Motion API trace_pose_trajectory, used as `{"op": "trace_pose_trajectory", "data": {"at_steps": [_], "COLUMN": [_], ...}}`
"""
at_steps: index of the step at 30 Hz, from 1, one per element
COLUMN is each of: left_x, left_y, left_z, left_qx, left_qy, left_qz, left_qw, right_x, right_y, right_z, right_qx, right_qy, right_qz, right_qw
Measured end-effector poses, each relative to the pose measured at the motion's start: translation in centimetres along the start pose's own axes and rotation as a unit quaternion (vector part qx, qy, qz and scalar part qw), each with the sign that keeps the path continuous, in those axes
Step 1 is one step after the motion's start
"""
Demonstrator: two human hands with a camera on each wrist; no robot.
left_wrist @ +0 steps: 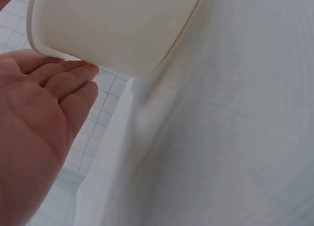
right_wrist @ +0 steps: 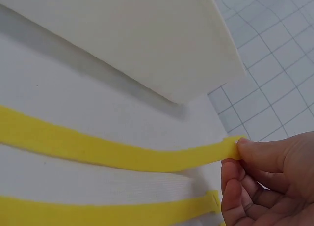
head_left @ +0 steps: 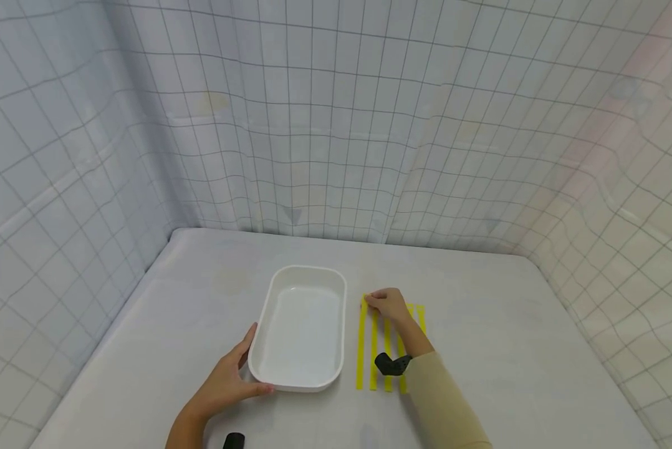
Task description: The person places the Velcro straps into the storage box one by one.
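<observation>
A white rectangular tray point(head_left: 298, 386) with rounded corners stands on the white-covered table, nothing inside it. My left hand point(head_left: 224, 381) holds its near left corner, thumb on the near rim and fingers along the left side. In the left wrist view the fingertips point(left_wrist: 88, 69) lie under the rim. To the right of the tray, several flat yellow straps point(head_left: 361, 349) lie side by side, lengthwise away from me. My right hand point(head_left: 389, 303) pinches the far end of the leftmost strap point(right_wrist: 132, 159) between thumb and fingers. That end curves up off the table in the right wrist view.
My right forearm and its sleeve point(head_left: 442, 399) cover part of the rightmost straps. A black wrist device point(head_left: 392, 364) sits at that wrist. Grid-patterned white curtains point(head_left: 336, 137) surround the table point(head_left: 482, 324) at the back and both sides.
</observation>
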State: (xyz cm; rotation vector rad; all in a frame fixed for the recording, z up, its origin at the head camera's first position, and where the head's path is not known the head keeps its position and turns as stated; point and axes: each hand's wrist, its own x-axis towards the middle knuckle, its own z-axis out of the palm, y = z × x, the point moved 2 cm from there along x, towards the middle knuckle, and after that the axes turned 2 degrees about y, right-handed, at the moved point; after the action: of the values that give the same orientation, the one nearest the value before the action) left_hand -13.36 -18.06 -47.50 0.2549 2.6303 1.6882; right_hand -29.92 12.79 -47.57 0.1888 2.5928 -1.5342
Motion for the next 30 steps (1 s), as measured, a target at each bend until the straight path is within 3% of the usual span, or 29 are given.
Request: {"op": "trace_pose_trajectory", "data": {"at_steps": [9, 20, 30], "left_x": [0.3, 0.1, 0.2], "left_y": [0.2, 0.0, -0.1], "left_z": [0.1, 0.0, -0.1], "left_qx": [0.010, 0.023, 0.016], "left_qy": [-0.001, -0.001, 0.001], "left_qz": [-0.006, -0.010, -0.008], "left_qw": [0.9999, 0.9997, 0.9998], "right_x": [-0.6, -2.4, -3.5], "right_y": [-1.1, -2.4, -3.5], "right_z": [-1.0, -2.5, -3.8], "right_qx": [0.059, 0.075, 0.081], "right_qy": [-0.019, -0.035, -0.063], "right_qz": [-0.016, -0.064, -0.080], "right_qw": [0.9980, 0.9945, 0.9915]}}
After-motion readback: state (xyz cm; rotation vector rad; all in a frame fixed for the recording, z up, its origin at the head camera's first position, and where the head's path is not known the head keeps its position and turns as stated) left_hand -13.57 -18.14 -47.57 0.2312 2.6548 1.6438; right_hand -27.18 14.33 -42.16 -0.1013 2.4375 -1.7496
